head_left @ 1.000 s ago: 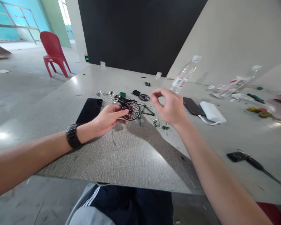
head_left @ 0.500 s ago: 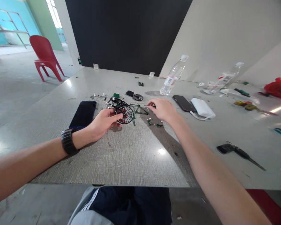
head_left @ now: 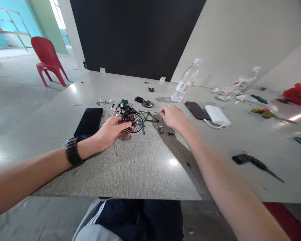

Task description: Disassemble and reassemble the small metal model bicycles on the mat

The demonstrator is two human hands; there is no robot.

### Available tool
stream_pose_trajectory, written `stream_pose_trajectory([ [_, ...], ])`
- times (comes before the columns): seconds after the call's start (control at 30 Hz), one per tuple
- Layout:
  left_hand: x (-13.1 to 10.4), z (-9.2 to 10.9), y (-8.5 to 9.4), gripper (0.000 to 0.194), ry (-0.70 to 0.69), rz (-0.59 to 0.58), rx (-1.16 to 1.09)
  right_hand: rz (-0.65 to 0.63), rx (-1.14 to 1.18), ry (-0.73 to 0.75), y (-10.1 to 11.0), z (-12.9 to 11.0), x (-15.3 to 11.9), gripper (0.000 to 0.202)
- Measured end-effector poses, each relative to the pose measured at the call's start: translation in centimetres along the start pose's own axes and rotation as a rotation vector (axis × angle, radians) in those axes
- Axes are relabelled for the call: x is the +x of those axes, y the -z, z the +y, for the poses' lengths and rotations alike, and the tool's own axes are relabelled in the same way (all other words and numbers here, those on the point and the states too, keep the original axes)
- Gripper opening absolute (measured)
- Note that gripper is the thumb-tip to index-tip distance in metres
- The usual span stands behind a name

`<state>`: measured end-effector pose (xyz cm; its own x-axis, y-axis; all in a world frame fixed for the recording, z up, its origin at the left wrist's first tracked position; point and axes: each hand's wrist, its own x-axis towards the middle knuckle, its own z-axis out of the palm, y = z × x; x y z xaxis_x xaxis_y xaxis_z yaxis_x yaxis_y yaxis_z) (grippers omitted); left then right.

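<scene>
A small black model bicycle [head_left: 134, 123] with a spoked wheel is gripped between thumb and fingers of my left hand [head_left: 113, 130], just above the tabletop. My right hand [head_left: 172, 116] is to its right, fingertips pinched together and pointing left; what they hold, if anything, does not show clearly. Between the hands lies a green model bicycle frame [head_left: 150, 117]. Small green and silver parts [head_left: 170, 134] are scattered just below my right hand. Behind the bicycle lie a loose spoked wheel [head_left: 147, 104], a black piece [head_left: 139, 99] and a green piece [head_left: 124, 101].
Left of the bicycle lies a dark phone [head_left: 89, 122]. To the right are another phone [head_left: 196, 110], a white power bank [head_left: 217, 115] and a plastic bottle [head_left: 184, 83]. A black-handled tool [head_left: 259, 164] rests near the right front. A red chair [head_left: 46, 58] stands beyond the table.
My right hand has shifted very slightly, and the dark tip that showed at its fingers is less visible now. My left hand holds the model bicycle in the same place.
</scene>
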<state>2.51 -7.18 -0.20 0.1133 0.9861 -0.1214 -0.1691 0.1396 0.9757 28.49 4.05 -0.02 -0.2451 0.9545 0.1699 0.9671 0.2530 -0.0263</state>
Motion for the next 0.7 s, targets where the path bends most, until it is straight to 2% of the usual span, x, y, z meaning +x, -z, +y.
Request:
stream_pose_trajectory([
  [0.13,0.0,0.0,0.1,0.01,0.007,-0.004,-0.002,0.072,0.048,0.008,0.9,0.8,0.0,0.024],
  [0.4,0.1,-0.4,0.3,0.012,-0.032,-0.026,0.012,-0.068,0.126,0.074,2.8,2.5,-0.4,0.011],
  [0.7,0.0,-0.2,0.2,0.011,-0.028,-0.017,0.025,-0.121,0.109,0.156,1.8,2.3,0.1,0.016],
])
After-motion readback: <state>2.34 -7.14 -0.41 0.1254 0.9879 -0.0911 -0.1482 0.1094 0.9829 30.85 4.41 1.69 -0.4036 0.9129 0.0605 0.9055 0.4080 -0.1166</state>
